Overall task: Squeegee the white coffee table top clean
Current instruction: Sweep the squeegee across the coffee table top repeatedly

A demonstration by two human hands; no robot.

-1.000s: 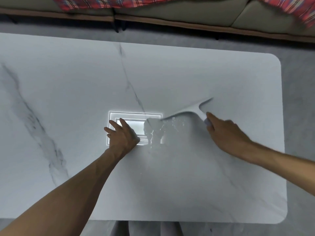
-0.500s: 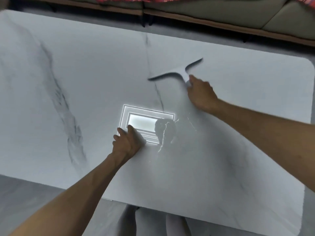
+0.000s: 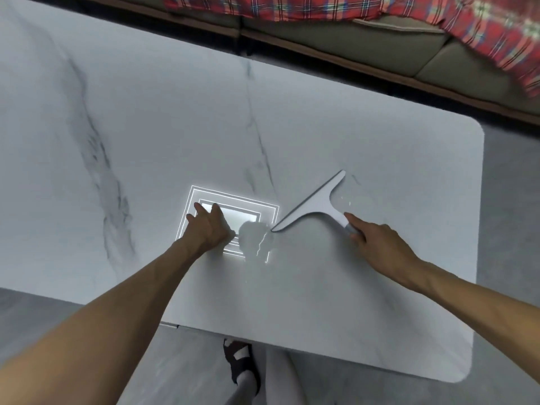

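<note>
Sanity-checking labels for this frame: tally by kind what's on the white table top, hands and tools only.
hands: 2 (left hand resting on the table top, right hand holding the tool's handle)
squeegee: 1
total: 3

One white coffee table top (image 3: 146,127) is counted. One squeegee (image 3: 315,204) is counted on it. Two hands are recorded: one left hand (image 3: 209,229) and one right hand (image 3: 377,244). One bright rectangular light reflection (image 3: 233,213) is seen on the surface. One sofa (image 3: 321,33) and one red plaid blanket (image 3: 263,4) are counted beyond the far edge. One sandalled foot (image 3: 239,363) is noted below the near edge
</note>
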